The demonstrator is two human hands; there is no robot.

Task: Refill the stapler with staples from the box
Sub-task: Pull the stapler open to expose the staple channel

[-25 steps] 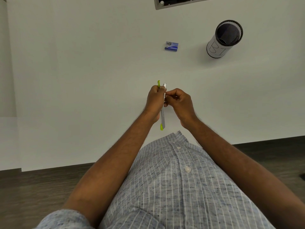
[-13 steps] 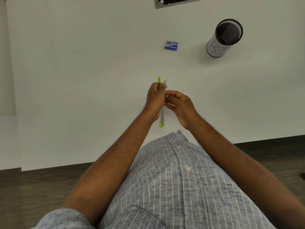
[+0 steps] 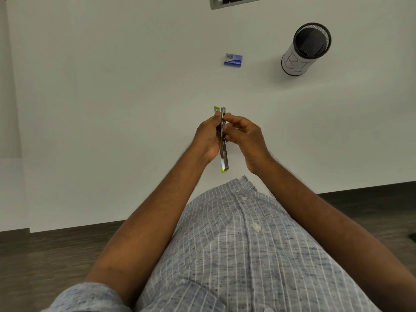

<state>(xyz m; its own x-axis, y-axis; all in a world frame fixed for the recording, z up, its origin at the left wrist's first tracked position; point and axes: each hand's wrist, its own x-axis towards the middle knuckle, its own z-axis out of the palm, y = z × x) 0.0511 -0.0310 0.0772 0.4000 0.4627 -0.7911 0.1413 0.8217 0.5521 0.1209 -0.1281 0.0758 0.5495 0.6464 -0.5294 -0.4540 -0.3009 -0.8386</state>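
Both hands are meeting above the white table (image 3: 112, 109), working on the stapler (image 3: 224, 154) between them. The left hand (image 3: 208, 136) is gripping the stapler along its left side, fingers curled around the body, with the lime-green end (image 3: 216, 109) poking out past the fingertips toward the far side. The right hand (image 3: 245, 136) is closing in from the other side — its thumb and fingers are pinching the metal rail near the stapler's far half. The stapler is being held edge-on to the camera, so its bare metal strip is running lengthwise toward the person, ending in a second green tip close to the shirt (image 3: 236, 244). Whether any staples are sitting in the rail cannot be told.

The staple box (image 3: 233, 59) — small, blue — is lying flat on the table well beyond the hands, untouched. To its right, well apart, 1 black mesh cup (image 3: 304, 50) with a white paper wrap marked "BI" is standing upright. A grey-framed object (image 3: 225, 2) is cut off at the top edge. Dark wood flooring (image 3: 45, 255) is showing below the table's near edge.
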